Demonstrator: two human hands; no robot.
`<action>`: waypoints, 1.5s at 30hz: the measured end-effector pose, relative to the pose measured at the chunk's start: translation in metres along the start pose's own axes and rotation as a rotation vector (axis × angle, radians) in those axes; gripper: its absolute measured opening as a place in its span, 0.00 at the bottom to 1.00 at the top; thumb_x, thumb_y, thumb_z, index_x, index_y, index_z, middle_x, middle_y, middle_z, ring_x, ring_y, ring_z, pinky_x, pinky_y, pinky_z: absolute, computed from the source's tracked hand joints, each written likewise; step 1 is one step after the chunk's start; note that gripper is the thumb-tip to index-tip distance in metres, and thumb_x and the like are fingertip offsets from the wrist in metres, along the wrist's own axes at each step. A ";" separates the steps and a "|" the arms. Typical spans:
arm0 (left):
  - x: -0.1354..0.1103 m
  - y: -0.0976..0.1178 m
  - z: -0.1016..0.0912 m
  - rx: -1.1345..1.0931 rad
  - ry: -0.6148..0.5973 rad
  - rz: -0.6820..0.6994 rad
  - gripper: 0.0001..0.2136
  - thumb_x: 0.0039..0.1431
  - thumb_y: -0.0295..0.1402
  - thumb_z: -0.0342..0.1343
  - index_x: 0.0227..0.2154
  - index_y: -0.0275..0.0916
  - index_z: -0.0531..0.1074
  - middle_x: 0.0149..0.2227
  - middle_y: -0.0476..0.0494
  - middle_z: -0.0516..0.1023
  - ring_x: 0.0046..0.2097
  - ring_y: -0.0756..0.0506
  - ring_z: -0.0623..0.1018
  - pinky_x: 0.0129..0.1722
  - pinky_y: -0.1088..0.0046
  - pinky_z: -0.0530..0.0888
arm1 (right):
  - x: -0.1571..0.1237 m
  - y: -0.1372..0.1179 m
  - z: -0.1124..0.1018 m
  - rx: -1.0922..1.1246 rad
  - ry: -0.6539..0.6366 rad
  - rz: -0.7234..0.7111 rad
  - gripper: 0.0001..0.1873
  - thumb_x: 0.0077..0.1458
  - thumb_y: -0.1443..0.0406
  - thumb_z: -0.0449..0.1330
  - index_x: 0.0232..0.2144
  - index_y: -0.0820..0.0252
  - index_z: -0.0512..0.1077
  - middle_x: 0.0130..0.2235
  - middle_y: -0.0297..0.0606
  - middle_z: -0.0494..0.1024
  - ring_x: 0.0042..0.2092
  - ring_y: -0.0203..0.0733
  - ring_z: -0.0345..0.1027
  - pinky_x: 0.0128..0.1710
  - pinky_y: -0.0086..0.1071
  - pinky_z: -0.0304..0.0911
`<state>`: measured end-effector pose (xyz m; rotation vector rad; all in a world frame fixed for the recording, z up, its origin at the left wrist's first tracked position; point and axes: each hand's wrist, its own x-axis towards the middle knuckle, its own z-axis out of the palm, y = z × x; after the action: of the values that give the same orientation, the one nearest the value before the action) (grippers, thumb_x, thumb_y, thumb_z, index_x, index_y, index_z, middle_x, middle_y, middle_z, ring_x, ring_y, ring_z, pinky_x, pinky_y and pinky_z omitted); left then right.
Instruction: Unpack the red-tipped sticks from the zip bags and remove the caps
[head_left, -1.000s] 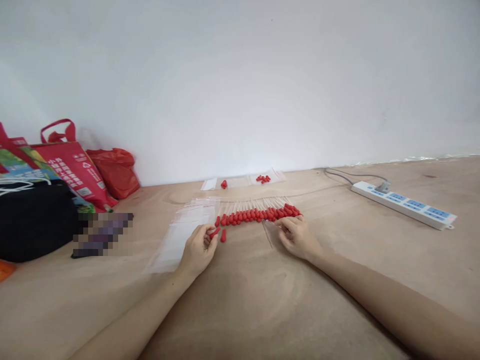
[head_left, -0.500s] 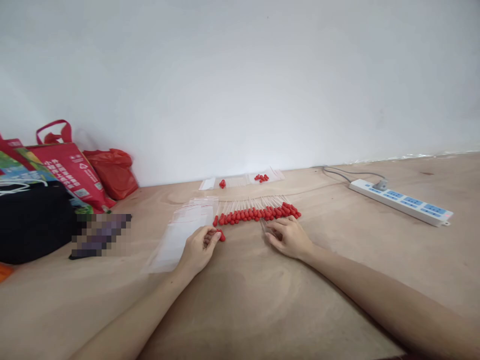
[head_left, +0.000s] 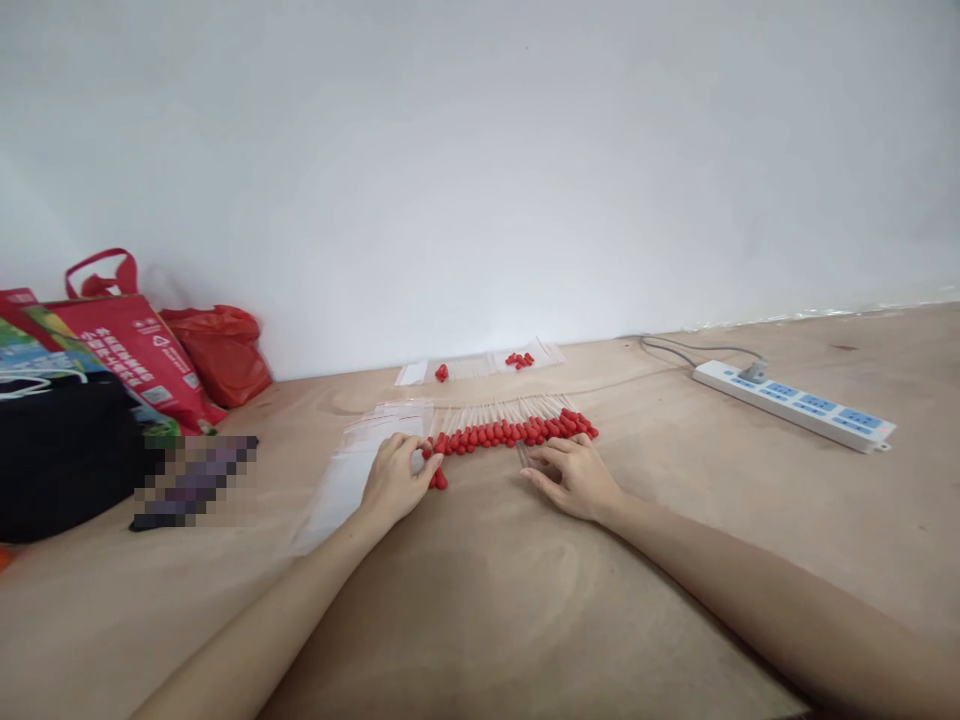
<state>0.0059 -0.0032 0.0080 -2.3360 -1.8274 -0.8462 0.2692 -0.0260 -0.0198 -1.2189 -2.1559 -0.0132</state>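
A row of thin pale sticks with red, rounded heads point(head_left: 495, 432) lies across the table, heads toward me. At its left end, my left hand point(head_left: 396, 478) has thumb and forefinger closed around a red-headed stick point(head_left: 427, 449). A couple more red heads point(head_left: 438, 481) show just below that thumb; their sticks are hidden by the hand. My right hand point(head_left: 574, 476) rests by the right part of the row, fingers curled. At its fingertips is a thin, see-through strip point(head_left: 523, 456), too faint to name. Clear zip bags point(head_left: 337, 490) lie flat under and beside my left hand.
Against the wall, two clear bags hold red-headed sticks point(head_left: 442, 373) and more of them point(head_left: 519, 360). A white power strip point(head_left: 795, 405) with a plugged-in cord lies at right. A red shopping bag point(head_left: 135, 350), red plastic bag point(head_left: 217, 350) and black bag point(head_left: 67, 460) stand at left.
My left hand has moved slightly up and left, from the loose red heads to the left end of the row. My right hand has stayed nearly in place. The view has shifted slightly.
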 end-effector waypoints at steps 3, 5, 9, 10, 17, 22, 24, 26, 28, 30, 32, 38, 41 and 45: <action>0.011 0.003 0.003 0.072 -0.038 -0.043 0.11 0.50 0.40 0.52 0.27 0.38 0.71 0.33 0.43 0.69 0.40 0.41 0.69 0.41 0.64 0.67 | 0.000 0.002 0.001 0.016 0.041 0.028 0.16 0.56 0.56 0.49 0.31 0.59 0.71 0.30 0.35 0.74 0.31 0.34 0.64 0.36 0.33 0.47; 0.014 0.003 0.006 0.098 -0.042 -0.044 0.11 0.50 0.41 0.52 0.26 0.38 0.71 0.32 0.43 0.69 0.39 0.41 0.69 0.40 0.64 0.67 | 0.000 0.003 0.002 0.022 0.053 0.038 0.15 0.56 0.57 0.49 0.31 0.58 0.72 0.30 0.34 0.74 0.31 0.34 0.64 0.36 0.33 0.47; 0.014 -0.002 0.015 0.061 0.021 -0.016 0.10 0.50 0.38 0.52 0.23 0.37 0.71 0.30 0.43 0.69 0.37 0.42 0.70 0.40 0.65 0.67 | 0.000 0.003 0.003 0.031 0.068 0.041 0.13 0.56 0.59 0.50 0.30 0.58 0.72 0.30 0.34 0.74 0.32 0.34 0.64 0.36 0.33 0.48; 0.014 -0.004 0.016 0.042 0.057 -0.011 0.09 0.50 0.37 0.52 0.22 0.37 0.71 0.30 0.43 0.69 0.37 0.42 0.70 0.40 0.65 0.67 | 0.000 0.004 0.003 0.035 0.073 0.039 0.13 0.56 0.59 0.51 0.30 0.58 0.72 0.30 0.34 0.74 0.32 0.34 0.65 0.36 0.33 0.48; -0.002 -0.006 0.004 -0.067 0.352 0.053 0.09 0.52 0.37 0.51 0.25 0.37 0.70 0.29 0.45 0.68 0.34 0.44 0.70 0.35 0.67 0.68 | 0.000 0.008 0.007 0.018 0.252 -0.011 0.12 0.54 0.60 0.53 0.37 0.58 0.71 0.34 0.38 0.73 0.36 0.39 0.65 0.38 0.35 0.53; -0.028 0.015 -0.004 -0.151 0.270 0.331 0.06 0.54 0.32 0.51 0.26 0.37 0.69 0.30 0.46 0.68 0.35 0.47 0.70 0.36 0.70 0.68 | -0.002 0.002 0.003 -0.103 0.355 -0.149 0.24 0.51 0.57 0.55 0.50 0.59 0.63 0.47 0.46 0.66 0.47 0.46 0.59 0.45 0.40 0.54; -0.035 0.023 -0.003 -0.162 0.221 0.443 0.04 0.55 0.31 0.51 0.27 0.38 0.69 0.30 0.46 0.68 0.35 0.48 0.69 0.36 0.71 0.68 | -0.003 -0.003 0.001 -0.135 0.314 -0.242 0.25 0.51 0.55 0.55 0.50 0.57 0.63 0.48 0.45 0.65 0.49 0.46 0.58 0.48 0.42 0.52; -0.037 0.028 -0.001 -0.142 0.211 0.539 0.04 0.55 0.30 0.51 0.28 0.38 0.69 0.30 0.46 0.69 0.34 0.48 0.69 0.36 0.70 0.67 | -0.003 -0.007 0.000 -0.152 0.275 -0.314 0.23 0.52 0.55 0.55 0.49 0.56 0.64 0.49 0.44 0.66 0.50 0.46 0.57 0.50 0.44 0.48; -0.036 0.030 0.002 -0.112 0.229 0.608 0.03 0.55 0.29 0.52 0.29 0.38 0.69 0.30 0.46 0.70 0.34 0.48 0.69 0.35 0.70 0.67 | -0.002 -0.011 0.001 -0.162 0.259 -0.357 0.20 0.53 0.57 0.54 0.47 0.55 0.65 0.48 0.42 0.67 0.50 0.45 0.57 0.52 0.45 0.45; -0.035 0.030 0.004 -0.094 0.254 0.641 0.02 0.55 0.29 0.52 0.29 0.38 0.69 0.30 0.46 0.70 0.34 0.48 0.69 0.34 0.70 0.66 | -0.002 -0.012 0.003 -0.164 0.259 -0.380 0.15 0.53 0.58 0.54 0.44 0.53 0.68 0.47 0.39 0.69 0.48 0.42 0.58 0.52 0.45 0.43; -0.034 0.029 0.004 -0.092 0.273 0.652 0.02 0.55 0.29 0.53 0.29 0.38 0.69 0.30 0.46 0.70 0.34 0.48 0.69 0.34 0.69 0.67 | -0.001 -0.013 0.004 -0.155 0.260 -0.388 0.10 0.54 0.60 0.54 0.39 0.51 0.71 0.44 0.37 0.71 0.46 0.40 0.60 0.52 0.44 0.42; -0.036 0.033 0.003 -0.152 0.198 0.614 0.05 0.54 0.30 0.52 0.34 0.38 0.69 0.35 0.43 0.72 0.39 0.46 0.71 0.40 0.67 0.69 | 0.000 -0.015 0.007 -0.126 0.232 -0.380 0.08 0.55 0.62 0.53 0.32 0.53 0.72 0.35 0.34 0.74 0.40 0.38 0.61 0.50 0.44 0.41; -0.037 0.037 0.006 -0.158 0.101 0.624 0.09 0.55 0.32 0.52 0.39 0.38 0.68 0.40 0.41 0.72 0.44 0.44 0.70 0.43 0.65 0.68 | 0.000 -0.019 0.007 -0.124 0.197 -0.386 0.09 0.56 0.63 0.51 0.31 0.54 0.72 0.28 0.32 0.73 0.39 0.37 0.61 0.51 0.44 0.40; -0.037 0.037 0.013 -0.168 0.039 0.603 0.08 0.59 0.32 0.47 0.33 0.39 0.71 0.35 0.44 0.76 0.40 0.45 0.72 0.41 0.65 0.68 | -0.001 -0.023 0.007 -0.136 0.155 -0.407 0.11 0.57 0.64 0.49 0.29 0.55 0.71 0.24 0.31 0.72 0.35 0.36 0.61 0.52 0.45 0.39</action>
<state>0.0394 -0.0416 -0.0092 -2.7075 -0.9575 -0.9572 0.2478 -0.0377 -0.0185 -0.8008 -2.2548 -0.4192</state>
